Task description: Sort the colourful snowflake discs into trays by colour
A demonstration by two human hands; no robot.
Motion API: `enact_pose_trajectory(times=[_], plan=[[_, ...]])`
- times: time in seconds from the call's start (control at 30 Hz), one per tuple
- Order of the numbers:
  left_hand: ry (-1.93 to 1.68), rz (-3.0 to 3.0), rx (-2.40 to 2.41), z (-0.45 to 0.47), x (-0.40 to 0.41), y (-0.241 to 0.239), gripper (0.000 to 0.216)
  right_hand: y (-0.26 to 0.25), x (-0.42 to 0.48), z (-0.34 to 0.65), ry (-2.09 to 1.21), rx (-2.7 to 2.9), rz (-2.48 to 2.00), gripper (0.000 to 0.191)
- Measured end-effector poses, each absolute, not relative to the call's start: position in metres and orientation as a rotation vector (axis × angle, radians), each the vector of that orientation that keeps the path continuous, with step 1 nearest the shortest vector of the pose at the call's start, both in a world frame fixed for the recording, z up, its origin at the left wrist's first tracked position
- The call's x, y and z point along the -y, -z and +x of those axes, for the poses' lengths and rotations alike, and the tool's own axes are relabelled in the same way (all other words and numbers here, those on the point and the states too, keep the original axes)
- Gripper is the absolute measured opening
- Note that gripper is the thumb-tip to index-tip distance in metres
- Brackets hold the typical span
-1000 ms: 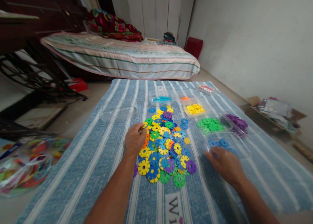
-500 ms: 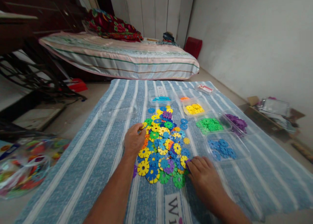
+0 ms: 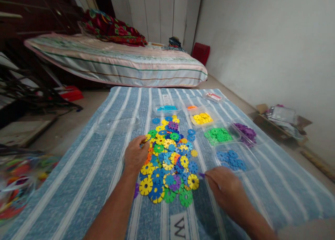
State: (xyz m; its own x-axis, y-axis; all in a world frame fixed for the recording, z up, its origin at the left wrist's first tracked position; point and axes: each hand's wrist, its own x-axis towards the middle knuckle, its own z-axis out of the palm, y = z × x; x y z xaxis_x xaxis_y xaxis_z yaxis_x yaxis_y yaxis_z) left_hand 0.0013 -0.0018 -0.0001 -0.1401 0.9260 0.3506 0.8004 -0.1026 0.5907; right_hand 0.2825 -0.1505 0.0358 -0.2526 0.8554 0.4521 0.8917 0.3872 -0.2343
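Observation:
A mixed pile of notched plastic snowflake discs [image 3: 167, 142] in yellow, blue, green, orange and purple lies on the striped cloth. My left hand [image 3: 135, 154] rests at the pile's left edge, its fingers curled beside a yellow disc [image 3: 148, 137]; what they may hold is hidden. Just off the pile's right side, my right hand [image 3: 226, 189] pinches a purple disc [image 3: 201, 175] between thumb and fingers. Sorted discs lie in clear boxes to the right: blue discs [image 3: 231, 159], green discs [image 3: 218, 135], purple discs [image 3: 245, 133] and yellow discs [image 3: 202, 118].
Farther back are light blue discs [image 3: 167, 108] in a clear box and orange discs [image 3: 192, 107]. A transparent lid or tray [image 3: 117, 123] lies left of the pile. Beyond the table stands a bed [image 3: 125, 63]; a cardboard box [image 3: 274, 128] sits on the floor at right.
My right hand has drawn away from the pile to the right, with the purple disc in its fingers. My left hand stays at the pile's left edge. The whole view has shifted slightly.

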Motion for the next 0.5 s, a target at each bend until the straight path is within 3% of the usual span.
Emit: enact_pose_trajectory(times=[0.23, 0.5], plan=[[-1.054, 1.914, -1.978, 0.002, 0.002, 0.0, 0.032, -0.085, 0.101, 0.395, 0.661, 1.611, -2.13, 0.037], [-1.079, 1.921, -1.975, 0.003, 0.002, 0.001, 0.03, -0.098, 0.082, 0.454, 0.587, 1.537, -2.585, 0.049]])
